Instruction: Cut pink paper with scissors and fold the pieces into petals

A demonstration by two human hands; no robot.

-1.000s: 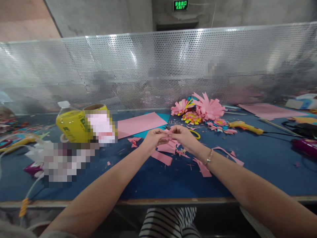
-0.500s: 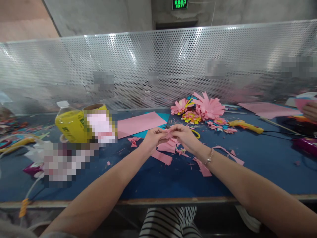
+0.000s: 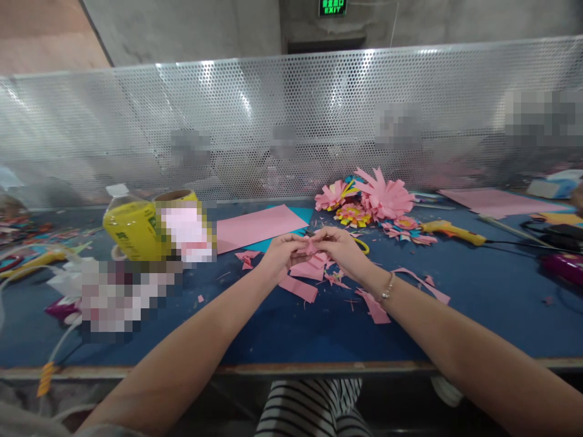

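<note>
Pink paper point(image 3: 311, 249) held midway between left hand point(image 3: 286, 254) and right hand point(image 3: 337, 247)
Each fingertip grip pinches one side, neither hand nearer; long axis unclear.

The pink piece point(image 3: 310, 248) is matt paper, like the pink sheet point(image 3: 257, 228) and the large flower point(image 3: 387, 197); the perforated screen point(image 3: 314, 109) is shiny metal; the bottle point(image 3: 132, 233), glossy plastic; the glue gun point(image 3: 455, 233), smooth plastic; the wall point(image 3: 191, 30), rough matt concrete.

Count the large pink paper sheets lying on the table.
2. One pink sheet lies beyond the left hand, partly over a blue sheet; another pink sheet lies farther right, near the perforated panel. Others may be hidden beneath them.
</note>
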